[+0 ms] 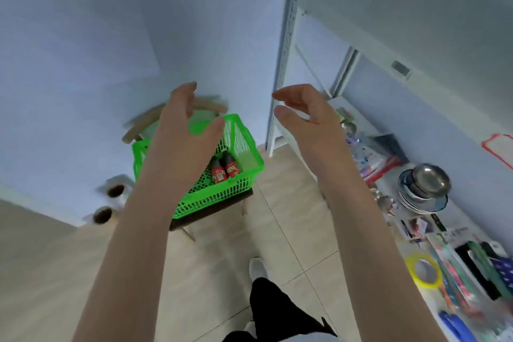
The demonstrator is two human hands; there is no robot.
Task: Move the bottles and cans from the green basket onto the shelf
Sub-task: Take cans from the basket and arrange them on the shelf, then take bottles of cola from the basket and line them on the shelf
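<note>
A green plastic basket (244, 147) stands on a small dark stool (211, 211) on the floor. Two dark bottles with red labels (224, 169) lie side by side inside it. My left hand (180, 125) hovers above the basket with loosely spread fingers and holds nothing. Further right, my right hand (305, 111) is raised beside the white shelf upright (280, 72), fingers relaxed and empty. The white metal shelf (388, 22) fills the right side, its upper board bare.
The lower shelf board holds stacked bowls (424, 189), a yellow tape roll (424, 272), packets and stationery. A wooden chair back (147, 122) stands behind the basket. Two round dark-centred objects (111, 200) sit by the left wall. My leg and shoe (258, 269) are on the tiled floor.
</note>
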